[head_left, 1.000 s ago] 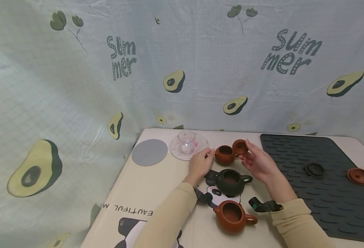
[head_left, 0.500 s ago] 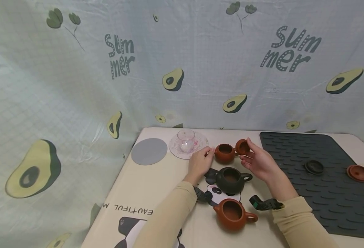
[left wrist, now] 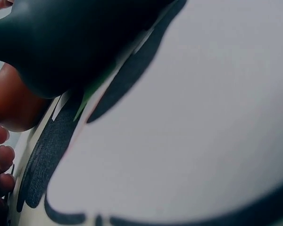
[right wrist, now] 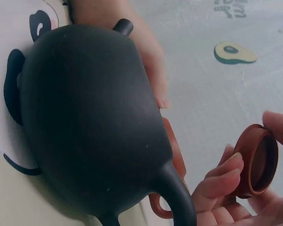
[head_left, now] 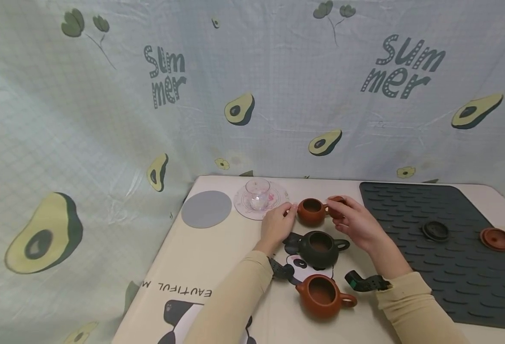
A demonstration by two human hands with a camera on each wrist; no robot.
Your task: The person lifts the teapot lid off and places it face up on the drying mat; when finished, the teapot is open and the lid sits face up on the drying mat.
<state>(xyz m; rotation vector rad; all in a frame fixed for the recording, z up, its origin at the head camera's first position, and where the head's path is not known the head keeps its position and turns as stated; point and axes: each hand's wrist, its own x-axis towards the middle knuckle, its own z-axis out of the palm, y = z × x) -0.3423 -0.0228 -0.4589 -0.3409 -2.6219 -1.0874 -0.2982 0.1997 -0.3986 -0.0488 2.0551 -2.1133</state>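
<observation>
At the back of the table stands a small reddish-brown teapot without its lid on. My left hand holds it at the spout side, where the fingers hide the spout. In the left wrist view, fingertips show beside that brown teapot. Just right of its handle, my right hand pinches a reddish-brown teapot lid. The right wrist view shows this lid on edge between thumb and fingers, its hollow underside facing sideways. Nearer me stand a black teapot and another reddish-brown teapot, both lidless.
A dark ribbed mat on the right bears a black lid and a reddish-brown lid. Back left, a clear glass cup stands on a patterned plate, next to a grey disc. A curtain hangs behind.
My right hand has turned the lid from facing me to partly hidden behind its fingers. The left hand stays by the far teapot. The head view has shifted slightly.
</observation>
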